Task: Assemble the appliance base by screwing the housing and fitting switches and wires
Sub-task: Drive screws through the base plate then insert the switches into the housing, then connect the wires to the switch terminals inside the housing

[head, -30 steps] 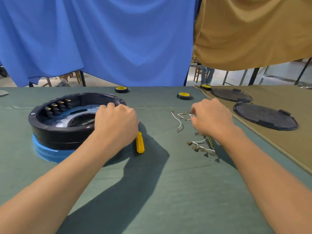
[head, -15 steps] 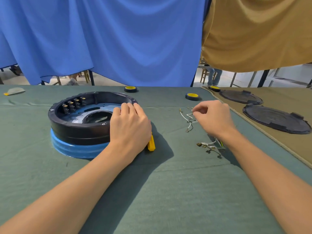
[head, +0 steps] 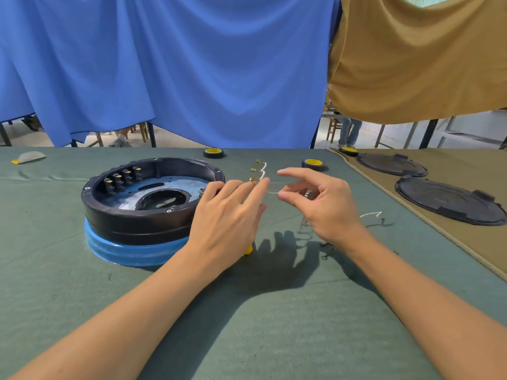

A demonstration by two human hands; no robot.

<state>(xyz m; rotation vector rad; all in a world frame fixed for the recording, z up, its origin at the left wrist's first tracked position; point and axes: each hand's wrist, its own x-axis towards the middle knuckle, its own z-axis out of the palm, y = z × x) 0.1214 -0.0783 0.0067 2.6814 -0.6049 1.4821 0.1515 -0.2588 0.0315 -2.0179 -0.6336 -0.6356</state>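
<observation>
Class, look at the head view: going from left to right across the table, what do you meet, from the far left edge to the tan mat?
grey scrap → black housing on its blue stand → left hand → right hand → loose white wire → larger black cover

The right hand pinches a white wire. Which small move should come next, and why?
Probably bring a brass terminal to the switches in the black housing. The right hand pinches the white wire, the left hand is at its terminal end, and no wire shows on the switches.
</observation>
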